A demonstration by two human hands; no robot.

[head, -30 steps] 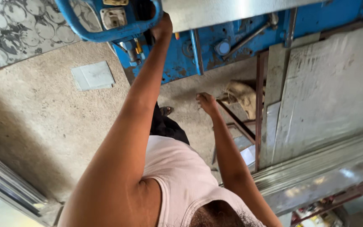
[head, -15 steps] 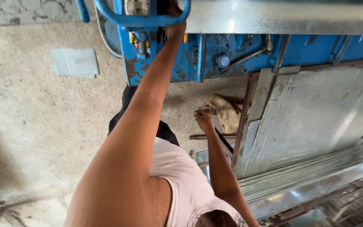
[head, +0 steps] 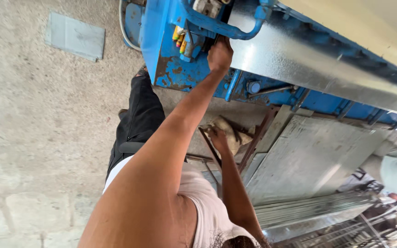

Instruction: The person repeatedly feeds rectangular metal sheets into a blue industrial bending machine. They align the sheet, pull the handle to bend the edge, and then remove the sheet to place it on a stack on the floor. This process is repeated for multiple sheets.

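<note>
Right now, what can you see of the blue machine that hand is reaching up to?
The blue machine is painted metal, chipped and rusty near its lower edge. A rounded blue tube handle curves across its front, with coloured wires bunched beside it. The left hand rests against it just under the handle. A shiny metal sheet lies along its top, running right. It stands on the concrete floor.

Metal workshop — blue machine, steel sheets.
</note>
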